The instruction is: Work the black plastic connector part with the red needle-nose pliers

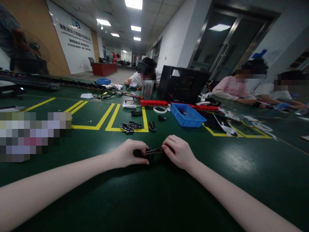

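Note:
My left hand point(131, 153) is closed around a small black part point(150, 157), its fingers and thumb hiding much of it. In my right hand point(178, 151), fingers curled, are dark metal tweezers point(155, 151). Their narrow tips point left and meet the black part between my hands, just over the green table point(154, 199). Beyond my hands lie several black plastic pieces point(130, 126), with another black piece point(152, 126) nearer my hands and one point(136, 113) farther back. A short black rounded object point(161, 118) sits to their right.
A blue bin point(191, 121) with dark items inside stands ahead to the right. Behind it are red power strips point(154, 103), a roll of white tape point(160, 110) and a big black case point(181, 84). Yellow tape lines point(126, 130) mark the table. Co-workers sit across and at right.

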Motion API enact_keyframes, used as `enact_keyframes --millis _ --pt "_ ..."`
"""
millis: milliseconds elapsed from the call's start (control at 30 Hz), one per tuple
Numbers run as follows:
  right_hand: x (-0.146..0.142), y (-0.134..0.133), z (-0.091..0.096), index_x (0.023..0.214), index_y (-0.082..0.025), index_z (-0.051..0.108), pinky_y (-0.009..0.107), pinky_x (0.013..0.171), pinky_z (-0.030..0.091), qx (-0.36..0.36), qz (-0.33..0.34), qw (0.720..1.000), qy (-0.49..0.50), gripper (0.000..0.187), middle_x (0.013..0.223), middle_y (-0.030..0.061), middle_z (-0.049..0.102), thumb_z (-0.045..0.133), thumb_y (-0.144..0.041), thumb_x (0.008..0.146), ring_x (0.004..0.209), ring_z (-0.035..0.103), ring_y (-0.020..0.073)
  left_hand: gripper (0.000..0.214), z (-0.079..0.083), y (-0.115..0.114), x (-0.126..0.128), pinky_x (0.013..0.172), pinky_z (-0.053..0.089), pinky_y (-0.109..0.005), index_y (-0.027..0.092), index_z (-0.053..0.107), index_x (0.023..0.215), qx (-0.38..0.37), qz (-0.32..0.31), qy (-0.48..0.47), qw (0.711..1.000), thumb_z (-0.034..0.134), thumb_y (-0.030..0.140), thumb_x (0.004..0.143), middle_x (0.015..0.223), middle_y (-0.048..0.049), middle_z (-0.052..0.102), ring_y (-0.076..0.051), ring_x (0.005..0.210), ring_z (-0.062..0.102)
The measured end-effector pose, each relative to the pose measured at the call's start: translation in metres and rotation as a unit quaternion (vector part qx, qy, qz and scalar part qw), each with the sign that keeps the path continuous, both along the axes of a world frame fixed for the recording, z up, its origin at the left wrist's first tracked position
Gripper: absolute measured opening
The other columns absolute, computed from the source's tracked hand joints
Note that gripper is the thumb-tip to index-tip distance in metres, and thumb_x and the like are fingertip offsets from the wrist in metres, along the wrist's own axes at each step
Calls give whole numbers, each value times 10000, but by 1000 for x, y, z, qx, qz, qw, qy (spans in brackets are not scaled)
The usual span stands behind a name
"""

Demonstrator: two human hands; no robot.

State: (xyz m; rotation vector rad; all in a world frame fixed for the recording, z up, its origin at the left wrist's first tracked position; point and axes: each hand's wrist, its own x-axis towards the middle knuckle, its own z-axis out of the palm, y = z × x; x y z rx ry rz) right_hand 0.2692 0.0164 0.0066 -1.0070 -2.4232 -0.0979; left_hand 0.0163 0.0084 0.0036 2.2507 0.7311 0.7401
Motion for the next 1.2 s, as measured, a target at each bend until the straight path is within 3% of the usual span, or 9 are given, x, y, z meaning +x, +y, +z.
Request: enact_keyframes --millis 367,833,1200 --pt "-1 -1 1 789 -187 570 321 662 384 2 6 1000 -14 306 813 63 604 390 -343 982 739 524 176 233 0 0 0 754 492 -287 133 569 724 -9 9 -2 1000 740 272 802 1010 -52 692 -162 833 640" --pt "-2 0 1 777 -188 550 329 646 365 -14 10 999 -52 328 786 62 569 376 -371 986 708 482 181 196 2 1 -1 745 476 -289 147 628 849 -23 -12 22 999 729 312 815 1003 -44 691 -173 839 645" --pt "-3 0 2 905 -188 580 336 743 441 -67 16 996 -58 242 938 74 605 421 -353 983 854 545 194 187 6 -1 0 746 478 -295 132 603 798 -71 10 -6 997 719 277 821 1027 -51 686 -172 846 635"
